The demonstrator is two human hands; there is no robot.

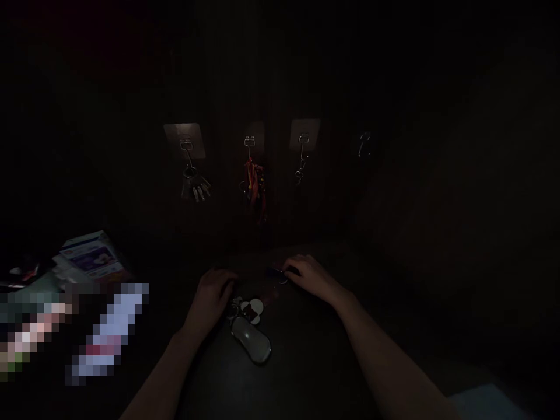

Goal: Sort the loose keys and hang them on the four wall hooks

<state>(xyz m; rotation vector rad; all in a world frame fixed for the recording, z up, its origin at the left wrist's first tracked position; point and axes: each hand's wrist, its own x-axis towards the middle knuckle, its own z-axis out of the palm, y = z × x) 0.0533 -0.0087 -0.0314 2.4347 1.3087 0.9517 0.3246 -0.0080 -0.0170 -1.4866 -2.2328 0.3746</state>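
Note:
The room is very dim. My right hand grips a small dark blue key fob at its fingertips, with a metal ring showing just below. My left hand rests curled close to a keychain, and anything under its fingers is hidden. That keychain has a white flower-shaped charm and a pale oval fob, and it lies on the dark tabletop between my hands.
Ahead on the wall, adhesive hooks hold a bunch of keys, a red lanyard and a small ring. Another hook holds nothing visible. Printed boxes and blurred items lie at the left.

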